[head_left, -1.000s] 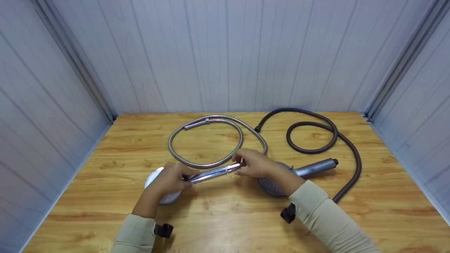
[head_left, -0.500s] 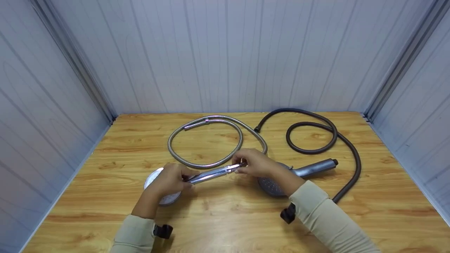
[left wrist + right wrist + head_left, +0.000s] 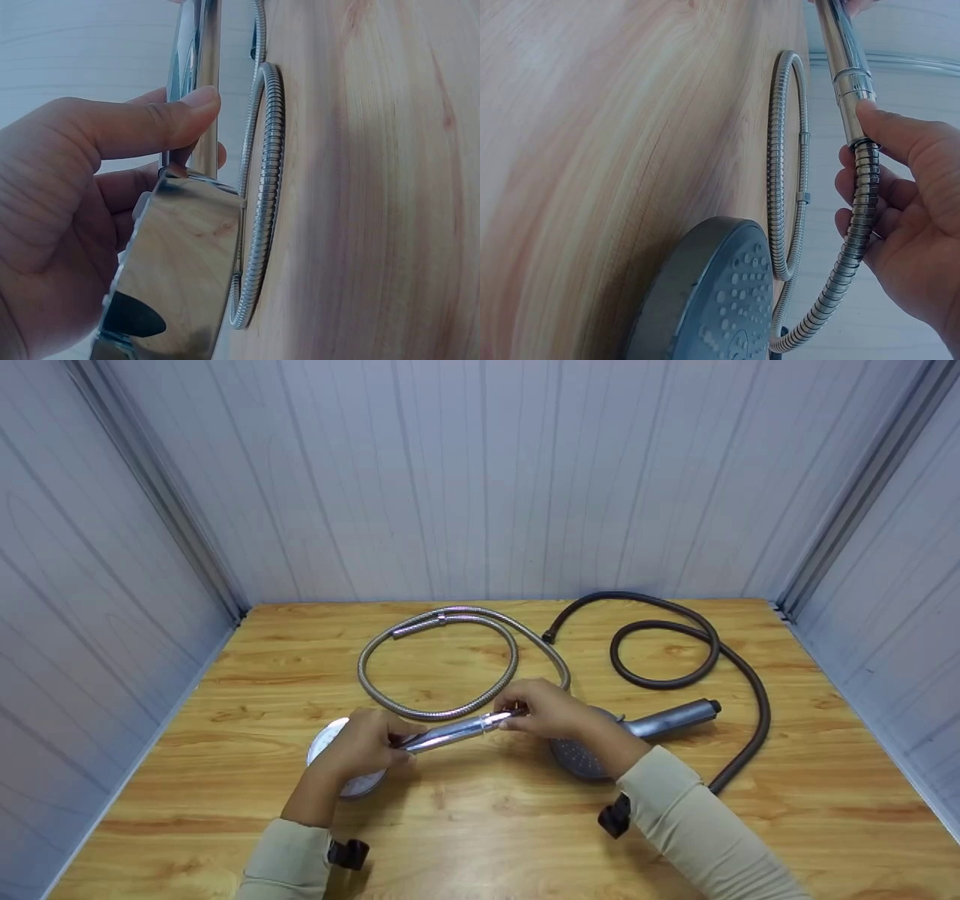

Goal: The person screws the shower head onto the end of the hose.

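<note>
My left hand [image 3: 365,744] grips the chrome shower head [image 3: 176,262] by its handle [image 3: 450,733], near the round head, with the thumb lying across it in the left wrist view. The spray disc is partly hidden behind that hand in the head view. At the handle's other end, my right hand [image 3: 541,709] pinches the smooth end fitting [image 3: 855,112] of the silver metal hose [image 3: 840,277]. The fitting meets the handle end to end. From there the hose bends away and lies looped on the table behind the hands.
A dark grey shower head [image 3: 671,718] lies on the wooden table [image 3: 480,825] under the right forearm. Its neighbour, a dark hose [image 3: 761,697], curls at the right and passes beneath the sleeve. Pale panelled walls [image 3: 480,480] enclose the table's back and sides.
My right fingers have shifted slightly at the hose fitting. The left hand and the chrome shower head stay in place.
</note>
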The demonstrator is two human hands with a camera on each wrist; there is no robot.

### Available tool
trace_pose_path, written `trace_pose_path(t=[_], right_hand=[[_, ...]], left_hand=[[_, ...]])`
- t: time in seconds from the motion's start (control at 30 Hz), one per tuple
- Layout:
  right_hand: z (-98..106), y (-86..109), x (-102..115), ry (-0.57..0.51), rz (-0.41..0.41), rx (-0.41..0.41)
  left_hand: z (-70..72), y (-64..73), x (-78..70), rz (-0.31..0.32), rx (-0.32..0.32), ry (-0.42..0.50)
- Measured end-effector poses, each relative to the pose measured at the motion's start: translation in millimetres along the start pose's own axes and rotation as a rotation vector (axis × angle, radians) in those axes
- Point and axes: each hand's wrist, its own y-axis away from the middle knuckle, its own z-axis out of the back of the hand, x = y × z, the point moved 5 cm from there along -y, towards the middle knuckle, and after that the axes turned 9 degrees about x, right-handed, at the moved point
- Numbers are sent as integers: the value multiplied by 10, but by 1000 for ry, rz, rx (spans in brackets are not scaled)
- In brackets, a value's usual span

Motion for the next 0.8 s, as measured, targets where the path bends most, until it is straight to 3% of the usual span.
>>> trace_pose_path(t=[0.33, 0.8], right_hand=[[-4, 7, 5, 24, 28, 6], [-18, 5, 4, 47, -6, 4]], left_hand=[[-7, 7, -7, -11, 1, 40], [8, -3, -14, 5, -4, 35]])
